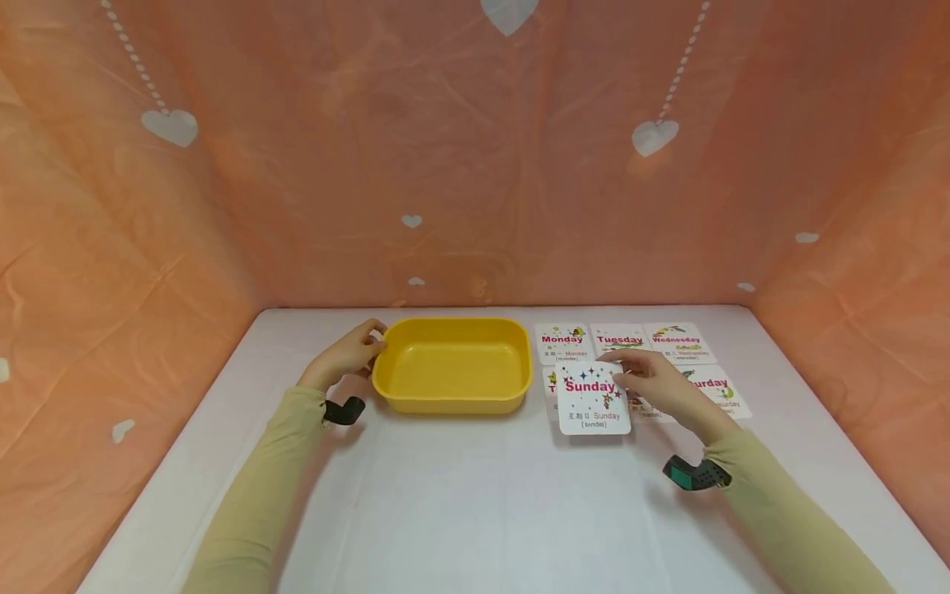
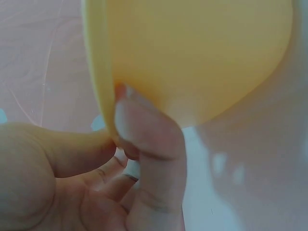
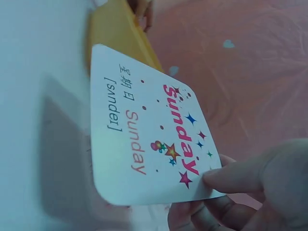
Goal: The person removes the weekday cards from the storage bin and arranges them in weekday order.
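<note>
My right hand pinches the Sunday card by its upper right corner, thumb on the printed face and fingers behind. In the right wrist view the Sunday card is tilted and raised, with a shadow below it. It overlaps the lower row of day cards in the head view. At the left, my left hand grips the rim of the yellow tray. The left wrist view shows the thumb and a bent finger pinching the rim of the yellow tray.
Beside the tray lie the Monday card, Tuesday card and Wednesday card, with more cards partly covered in a row below. The white table meets orange cloth walls with heart prints at the back and sides.
</note>
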Demonstrator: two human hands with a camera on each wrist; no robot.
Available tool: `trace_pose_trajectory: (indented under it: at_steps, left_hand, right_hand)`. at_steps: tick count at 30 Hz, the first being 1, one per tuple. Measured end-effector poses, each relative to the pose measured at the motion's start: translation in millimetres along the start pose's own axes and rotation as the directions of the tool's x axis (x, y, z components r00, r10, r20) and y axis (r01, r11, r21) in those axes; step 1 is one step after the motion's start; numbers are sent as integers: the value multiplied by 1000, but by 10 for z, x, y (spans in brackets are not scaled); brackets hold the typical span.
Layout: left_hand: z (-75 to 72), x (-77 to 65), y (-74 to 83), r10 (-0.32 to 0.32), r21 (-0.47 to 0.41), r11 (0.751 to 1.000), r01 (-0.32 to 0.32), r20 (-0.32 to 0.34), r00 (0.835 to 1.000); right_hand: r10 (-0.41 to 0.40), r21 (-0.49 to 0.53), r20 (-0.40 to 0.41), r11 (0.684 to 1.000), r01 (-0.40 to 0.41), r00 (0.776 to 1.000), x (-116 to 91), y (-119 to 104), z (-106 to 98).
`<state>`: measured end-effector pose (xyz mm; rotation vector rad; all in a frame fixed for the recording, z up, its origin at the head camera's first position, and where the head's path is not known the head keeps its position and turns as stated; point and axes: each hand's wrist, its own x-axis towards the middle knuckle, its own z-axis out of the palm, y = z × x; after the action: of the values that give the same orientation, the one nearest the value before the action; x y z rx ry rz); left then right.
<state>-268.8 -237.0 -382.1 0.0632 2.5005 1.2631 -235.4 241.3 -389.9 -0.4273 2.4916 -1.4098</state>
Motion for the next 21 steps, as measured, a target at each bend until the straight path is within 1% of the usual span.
trace_pose_trajectory:
  at_steps: [2,5,7,13,18,21]
  left_hand:
    - [-2,-4,-5,0,-1,1000,0,-2,1000]
    - [-2,-1,-14,1,-3,1000,-1,-3,1000]
    - [-2,-5,-12,3,-6,1000,-3,-1,1000]
    - [1,-20,8,2,-1,1000,-2,-3,1000]
    - [7,-14,18,4,-7,1000,-4,-4,1000]
    - [6,-9,9,12,-6,1000,-12,2,1000]
  right_hand:
    - [14,-11,6,1000,-14,1000,-64,47,22]
    - [37,3,22,999,-37,999,-142,102,65]
    - [34,7,34,999,-34,999,-184,138,105]
    - [10,-35,38,999,-8,999,-260,200,212]
    - [-23,-44,25,999,24,999,-279,216,246]
    - [-21,-68,0,997,21,1000,-281,237,254]
